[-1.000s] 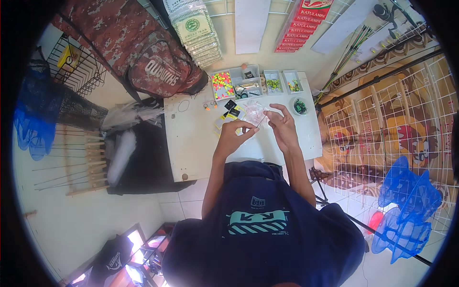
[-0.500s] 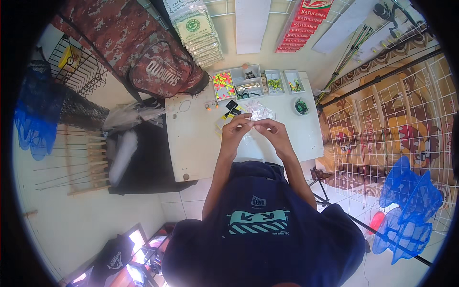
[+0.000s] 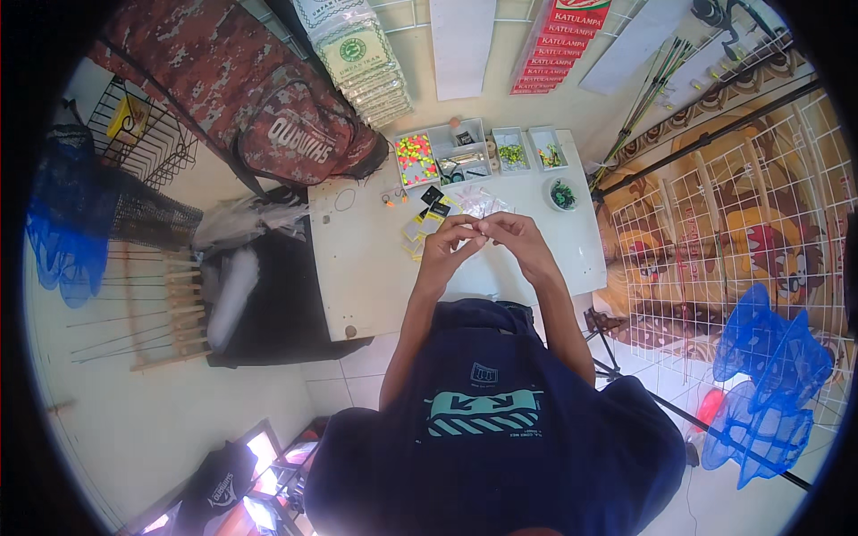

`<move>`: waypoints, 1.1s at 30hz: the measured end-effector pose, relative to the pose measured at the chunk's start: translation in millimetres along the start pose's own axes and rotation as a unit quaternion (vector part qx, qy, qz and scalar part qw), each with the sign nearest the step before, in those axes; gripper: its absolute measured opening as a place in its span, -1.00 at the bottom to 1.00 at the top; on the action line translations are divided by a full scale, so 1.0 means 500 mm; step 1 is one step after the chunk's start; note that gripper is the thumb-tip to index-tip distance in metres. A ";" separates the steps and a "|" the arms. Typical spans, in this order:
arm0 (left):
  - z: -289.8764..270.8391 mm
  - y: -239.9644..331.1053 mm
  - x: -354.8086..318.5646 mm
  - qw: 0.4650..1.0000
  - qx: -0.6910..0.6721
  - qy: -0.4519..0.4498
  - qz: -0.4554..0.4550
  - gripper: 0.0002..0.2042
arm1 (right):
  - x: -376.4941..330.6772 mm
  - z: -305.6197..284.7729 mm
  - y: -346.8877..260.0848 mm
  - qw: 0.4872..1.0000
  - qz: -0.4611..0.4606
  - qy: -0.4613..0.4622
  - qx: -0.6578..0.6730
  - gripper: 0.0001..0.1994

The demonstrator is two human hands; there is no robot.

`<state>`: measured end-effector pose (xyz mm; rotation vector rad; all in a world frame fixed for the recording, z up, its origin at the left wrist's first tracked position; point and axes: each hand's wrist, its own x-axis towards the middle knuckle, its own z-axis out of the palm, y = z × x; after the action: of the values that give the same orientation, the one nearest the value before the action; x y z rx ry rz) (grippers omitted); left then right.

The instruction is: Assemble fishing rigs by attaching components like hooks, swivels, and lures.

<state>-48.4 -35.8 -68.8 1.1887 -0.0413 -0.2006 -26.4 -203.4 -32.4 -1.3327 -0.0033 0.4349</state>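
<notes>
Over the middle of the white table (image 3: 357, 286), my left hand (image 3: 447, 250) and my right hand (image 3: 518, 241) meet at the fingertips. Thumbs and forefingers are pinched together on both. Whatever lies between them is too small to make out. Just beyond the fingers are clear plastic bags (image 3: 474, 201). Beside my left hand lie small black cards (image 3: 433, 196) and yellow-edged packets (image 3: 413, 237). A couple of small orange pieces (image 3: 391, 198) rest farther left.
Along the back stand a tray of pink and yellow beads (image 3: 416, 161), a divided grey tray (image 3: 465, 134) with tools, and two white trays with small green pieces (image 3: 513, 154). A round white bowl (image 3: 563, 196) sits at right. A camouflage bag (image 3: 295, 134) leans at left.
Both hands stay together, with the fingers shifted slightly: my left fingers have curled in and the right hand has turned a little. The view has tilted slightly.
</notes>
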 end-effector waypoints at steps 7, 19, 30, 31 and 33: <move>0.003 0.022 -0.006 0.973 0.230 0.007 0.035 -0.87 | 0.002 -0.003 0.022 1.000 -0.013 0.026 0.011 -0.84; -0.014 0.124 0.027 0.969 0.233 -0.055 0.059 -0.82 | -0.013 0.010 -0.040 0.978 -0.099 -0.031 -0.183 -0.89; -0.016 0.114 0.038 0.981 0.169 -0.072 0.064 -0.91 | -0.016 0.015 -0.048 0.981 -0.081 -0.052 -0.170 -0.87; -0.014 0.111 0.037 0.986 0.148 -0.056 0.059 -0.91 | -0.014 0.015 -0.044 0.985 -0.079 -0.042 -0.149 -0.86; -0.011 0.109 0.036 0.981 0.186 -0.009 0.054 -0.91 | -0.011 0.012 -0.037 0.989 -0.075 -0.037 -0.126 -0.85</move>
<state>-22.6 -14.3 -21.9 1.5538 -0.1640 -0.1091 -27.2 -202.5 -12.2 -1.5517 -0.2245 0.3637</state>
